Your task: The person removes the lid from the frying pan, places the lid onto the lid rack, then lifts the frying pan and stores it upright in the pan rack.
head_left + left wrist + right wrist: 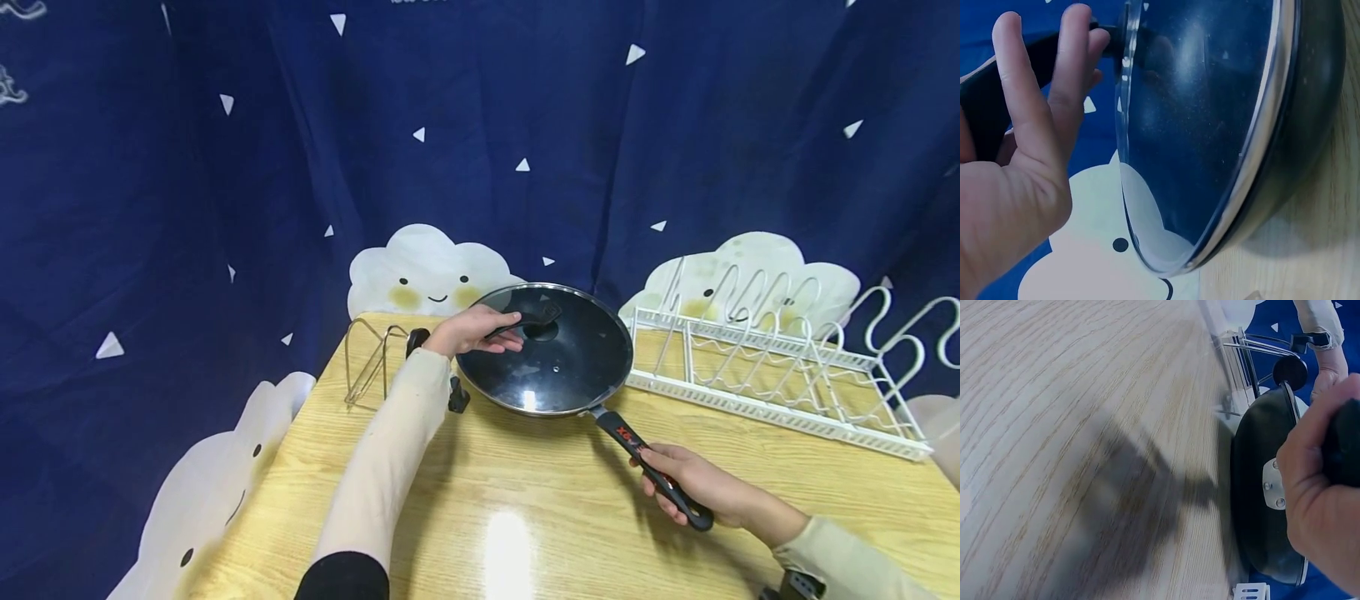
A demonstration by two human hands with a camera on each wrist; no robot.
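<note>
A black frying pan [1319, 106] is covered by a glass lid [573, 371] with a metal rim. My left hand [480, 327] holds the black lid handle [542, 318], thumb above it and fingers below; the left wrist view shows two of those fingers fairly straight. With curled fingers my right hand [693, 482] grips the pan's long black handle [615, 427], which has red lettering. In the right wrist view the pan's dark side and its riveted handle bracket [1270, 485] appear beyond that hand. Whether the pan's base touches the table cannot be told.
A small metal wire rack [347, 367] stands on the left, partly behind the left forearm. To the right, a long white dish rack [780, 418] with wavy dividers sits close to the pan. Beneath is a wooden table [450, 533]; a blue curtain [480, 100] hangs behind.
</note>
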